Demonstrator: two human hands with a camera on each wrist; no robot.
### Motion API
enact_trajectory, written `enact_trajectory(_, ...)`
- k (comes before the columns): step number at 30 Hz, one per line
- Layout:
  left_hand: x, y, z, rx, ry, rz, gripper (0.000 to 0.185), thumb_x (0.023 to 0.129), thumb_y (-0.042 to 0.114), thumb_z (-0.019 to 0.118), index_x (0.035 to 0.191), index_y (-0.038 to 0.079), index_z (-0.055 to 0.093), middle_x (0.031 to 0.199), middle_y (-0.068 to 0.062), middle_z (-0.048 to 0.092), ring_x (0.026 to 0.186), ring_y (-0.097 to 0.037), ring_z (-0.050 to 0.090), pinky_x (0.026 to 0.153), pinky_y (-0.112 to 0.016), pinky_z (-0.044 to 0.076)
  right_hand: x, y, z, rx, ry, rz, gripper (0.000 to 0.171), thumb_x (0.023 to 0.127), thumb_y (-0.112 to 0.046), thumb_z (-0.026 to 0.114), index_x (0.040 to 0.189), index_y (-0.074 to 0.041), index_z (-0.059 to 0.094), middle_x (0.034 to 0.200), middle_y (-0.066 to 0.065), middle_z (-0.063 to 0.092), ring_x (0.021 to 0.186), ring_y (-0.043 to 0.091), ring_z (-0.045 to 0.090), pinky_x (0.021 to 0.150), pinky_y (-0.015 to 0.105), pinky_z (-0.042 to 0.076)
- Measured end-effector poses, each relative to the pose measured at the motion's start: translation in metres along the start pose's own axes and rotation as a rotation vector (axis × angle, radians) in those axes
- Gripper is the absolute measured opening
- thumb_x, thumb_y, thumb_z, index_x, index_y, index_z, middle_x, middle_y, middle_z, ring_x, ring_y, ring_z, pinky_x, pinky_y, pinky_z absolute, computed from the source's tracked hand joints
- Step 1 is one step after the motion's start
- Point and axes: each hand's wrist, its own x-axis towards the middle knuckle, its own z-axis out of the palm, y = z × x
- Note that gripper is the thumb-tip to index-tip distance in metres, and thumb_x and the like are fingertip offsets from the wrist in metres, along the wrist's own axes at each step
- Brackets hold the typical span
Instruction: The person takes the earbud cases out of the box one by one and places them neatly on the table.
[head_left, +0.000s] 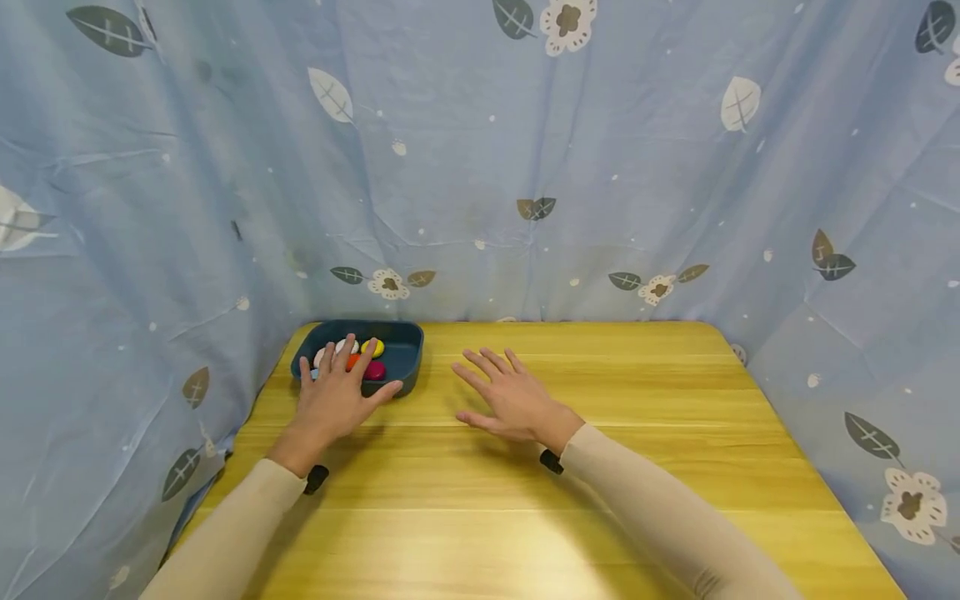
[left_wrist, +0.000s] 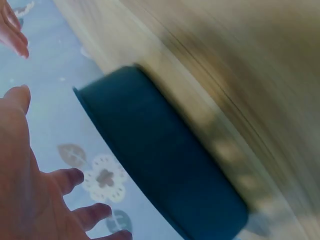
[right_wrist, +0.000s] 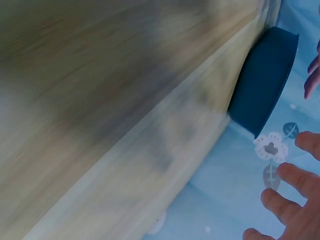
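Observation:
A dark blue tray (head_left: 408,354) stands at the far left of the table, holding several small smooth rounded pieces. Among them are a yellow piece (head_left: 372,348), a magenta piece (head_left: 374,372), a white one and an orange-red one, partly hidden behind fingers. My left hand (head_left: 333,402) is spread over the tray's near left part, palm down, and grips nothing. To the right of the tray my right hand (head_left: 517,404) hovers over the table with its fingers spread, holding nothing. In the left wrist view the tray's side wall (left_wrist: 155,150) lies beyond the left fingers.
The yellow wood-grain table (head_left: 600,500) reaches back to a light blue curtain (head_left: 465,167) printed with leaves and flowers, which also hangs along both sides. A black wrist strap piece (head_left: 317,479) shows under the left wrist, another (head_left: 551,461) under the right.

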Motion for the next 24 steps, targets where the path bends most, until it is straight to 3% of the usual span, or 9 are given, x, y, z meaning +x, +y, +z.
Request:
enact_trajectory(6,0.002,-0.024,-0.004,-0.027,-0.005,-0.073,0.110,0.107,0.092,0.049,0.187,0.020,0.028,0.193,-0.032,0.016,0.176,-0.066,0.014,0.133,-0.096,0.003,0.026,-0.017,0.003,0.005,-0.032,-0.034,0.084,0.119,-0.076,0.042,0.189,-0.033,0.024,0.195,0.006,0.029,0.181,0.036,0.032,0.146,0.069,0.027)
enact_trajectory(12,0.001,-0.044,-0.007,0.007,-0.002,-0.134,0.112,0.108,0.091,0.047,0.186,0.012,0.029,0.188,-0.039,0.018,0.171,-0.070,0.020,0.131,-0.098,0.009,0.047,-0.034,0.005,0.010,-0.040,-0.064,0.083,0.119,-0.074,0.045,0.188,-0.030,0.028,0.193,0.006,0.034,0.179,0.034,0.036,0.145,0.067,0.029)
enact_trajectory(16,0.000,-0.053,-0.007,0.014,-0.005,-0.186,0.113,0.109,0.090,0.046,0.185,0.008,0.030,0.186,-0.041,0.021,0.169,-0.069,0.025,0.132,-0.095,0.015,0.057,-0.043,0.007,0.012,-0.050,-0.071,0.083,0.119,-0.075,0.043,0.188,-0.030,0.027,0.193,0.003,0.034,0.178,0.033,0.038,0.145,0.065,0.031)
enact_trajectory(24,-0.004,-0.064,-0.005,-0.040,-0.087,-0.253,0.116,0.111,0.088,0.044,0.183,-0.001,0.026,0.186,-0.044,0.014,0.169,-0.069,0.023,0.133,-0.094,0.010,0.066,-0.055,0.014,0.032,-0.097,-0.074,0.083,0.121,-0.073,0.041,0.189,-0.029,0.025,0.196,-0.001,0.029,0.179,0.032,0.036,0.146,0.064,0.028)
